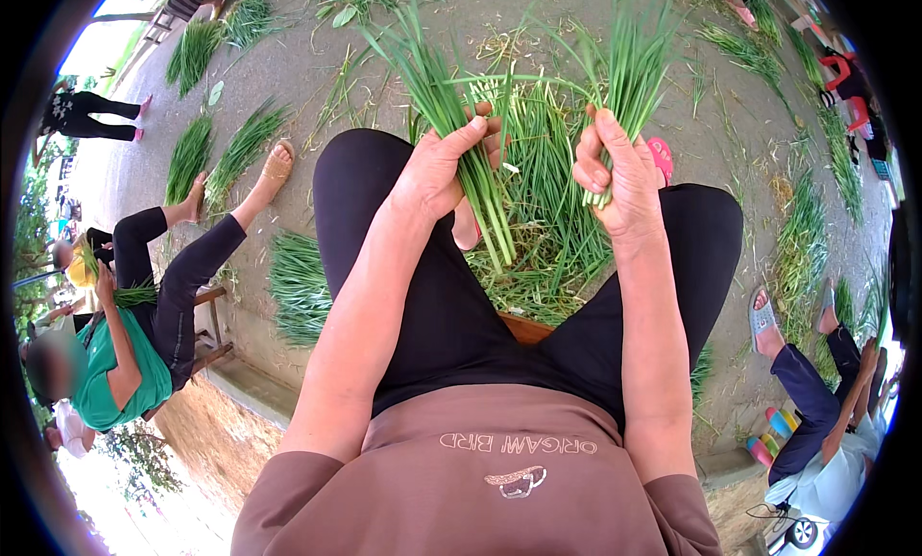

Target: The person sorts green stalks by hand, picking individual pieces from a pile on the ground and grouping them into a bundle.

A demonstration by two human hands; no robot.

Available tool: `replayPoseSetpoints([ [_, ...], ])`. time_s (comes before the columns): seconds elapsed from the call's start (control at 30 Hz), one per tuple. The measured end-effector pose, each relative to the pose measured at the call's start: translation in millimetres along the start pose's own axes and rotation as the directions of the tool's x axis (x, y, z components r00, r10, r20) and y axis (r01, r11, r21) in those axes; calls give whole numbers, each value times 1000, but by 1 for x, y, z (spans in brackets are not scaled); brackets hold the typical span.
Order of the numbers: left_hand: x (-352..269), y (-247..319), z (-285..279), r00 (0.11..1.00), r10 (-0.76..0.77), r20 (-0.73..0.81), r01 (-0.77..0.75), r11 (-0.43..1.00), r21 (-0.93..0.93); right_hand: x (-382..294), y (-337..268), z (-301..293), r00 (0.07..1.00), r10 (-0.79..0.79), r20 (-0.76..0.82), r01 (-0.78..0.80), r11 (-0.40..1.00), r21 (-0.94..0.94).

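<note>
My left hand [450,160] is closed around a loose bunch of green leafy stalks [439,88], which look like garlic chives. Their pale cut ends hang down between my knees, and the leaf tips point away from me. In my right hand [619,167] is a second, thicker bunch of chives [637,73], its short stem ends poking out below the fingers. A few long leaves stretch across the gap between the two bunches. On the ground between my legs lies a large heap of chives [551,167], with trimmed, yellowish scraps [536,268] nearer to me.
More chive bundles lie to the left [299,289] and along the right [799,232]. A seated person in a green shirt [122,376] holds chives on the left. Another person in dark trousers [807,397] sits at right. A wooden seat edge [526,329] shows beneath me.
</note>
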State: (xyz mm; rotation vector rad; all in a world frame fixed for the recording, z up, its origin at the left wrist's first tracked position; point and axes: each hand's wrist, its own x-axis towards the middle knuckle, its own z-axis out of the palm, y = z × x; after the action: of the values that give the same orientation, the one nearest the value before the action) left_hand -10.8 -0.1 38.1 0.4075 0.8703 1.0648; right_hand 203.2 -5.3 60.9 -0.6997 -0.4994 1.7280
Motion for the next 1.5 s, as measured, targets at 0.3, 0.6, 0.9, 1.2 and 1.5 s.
replayPoseSetpoints([
  [0.3,0,-1,10,1000,27,15,-25,994,-103,-11,33,17,963,268,32,-212,825,-524],
  [0.6,-2,-2,11,999,39,-25,-41,995,-91,-13,33,28,944,307,121,-185,796,-577],
  [0.9,6,-2,2,1000,21,18,-18,990,-141,-13,31,28,875,452,173,-334,822,-462],
  [1.2,1,-3,5,987,158,-21,-159,983,-91,-13,62,21,937,203,285,11,797,-603],
  [1.5,3,-2,3,998,-47,-35,47,999,-17,-6,45,5,900,434,45,-431,899,-77],
])
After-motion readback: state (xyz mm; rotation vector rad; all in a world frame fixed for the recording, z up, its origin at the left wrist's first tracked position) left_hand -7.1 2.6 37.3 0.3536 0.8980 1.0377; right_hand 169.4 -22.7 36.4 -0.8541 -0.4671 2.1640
